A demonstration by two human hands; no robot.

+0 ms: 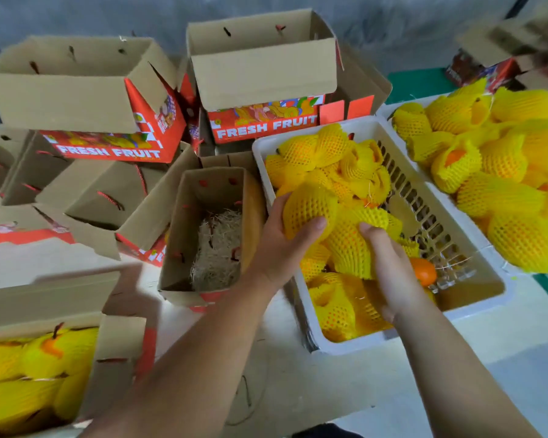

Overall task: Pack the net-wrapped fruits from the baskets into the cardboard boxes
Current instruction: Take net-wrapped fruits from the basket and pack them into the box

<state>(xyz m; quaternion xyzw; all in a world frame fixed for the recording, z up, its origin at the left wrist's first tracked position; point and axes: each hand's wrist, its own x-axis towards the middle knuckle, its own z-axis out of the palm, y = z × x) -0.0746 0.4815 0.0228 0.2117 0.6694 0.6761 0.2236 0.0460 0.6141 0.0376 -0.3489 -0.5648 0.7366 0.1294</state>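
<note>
A: Status of our left hand (pixel 277 248)?

B: Our fingers (pixel 310 227) are curled under one yellow foam-net-wrapped fruit (pixel 309 205), grasping it at the near-left edge of the white slotted plastic basket (pixel 475 298).

A: And our right hand (pixel 388 263)?

B: It is inside the same basket, laid over a second netted fruit (pixel 348 248) with the thumb against the net. We cannot tell whether it has closed on the fruit.

A: Destination?

B: The open brown cardboard box lined with straw (pixel 203 235) stands on the pale counter (pixel 298 390) just left of the basket, with no wrapped fruit in it. A second basket of wrapped fruit (pixel 500 172) sits to the right.
</note>
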